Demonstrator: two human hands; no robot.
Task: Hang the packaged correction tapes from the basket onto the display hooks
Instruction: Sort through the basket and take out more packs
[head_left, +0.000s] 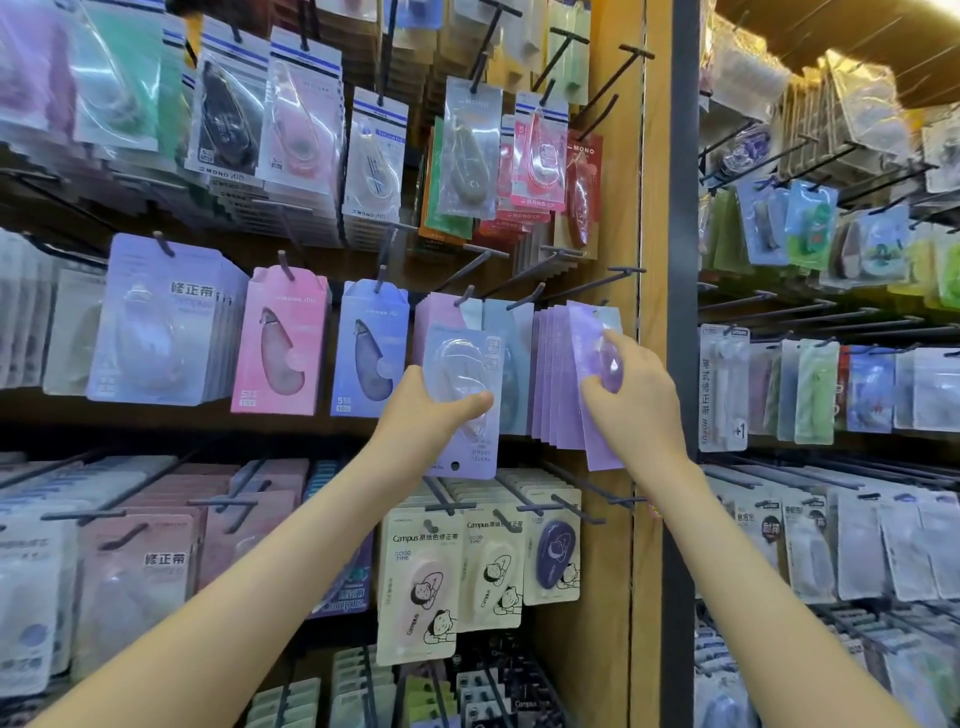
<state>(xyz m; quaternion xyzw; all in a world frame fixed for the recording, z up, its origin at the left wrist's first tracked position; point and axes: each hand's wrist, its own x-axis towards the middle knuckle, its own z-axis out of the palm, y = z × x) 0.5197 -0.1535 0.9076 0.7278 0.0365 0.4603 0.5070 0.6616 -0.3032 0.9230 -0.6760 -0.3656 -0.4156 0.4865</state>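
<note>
Held in the left grip, thumb across the clear blister and fingers curled behind the card: one lavender correction tape pack, turned upside down, hang hole at the lower edge. Positioned in front of the middle row of the display, overlapping the pale packs hung on the hook behind it; contact with those packs not determinable. Pinched in the right grip, thumb over the purple blister: the front purple pack of a fanned purple stack, tilted off the line of the stack. Upper edge of that pack level with the top of the stack; seating on a hook hidden by card and hand. Just above the stack: a bare hook projecting in front of the wooden post. To the left on the same row: a blue pack and a pink pack, each hanging upright on its own hook. On the row below: cream Campus packs printed with cartoon figures, just beside a dark purple pack. Both forearms in view from the bottom edge, well apart there, hands near each other at the middle row.
</note>
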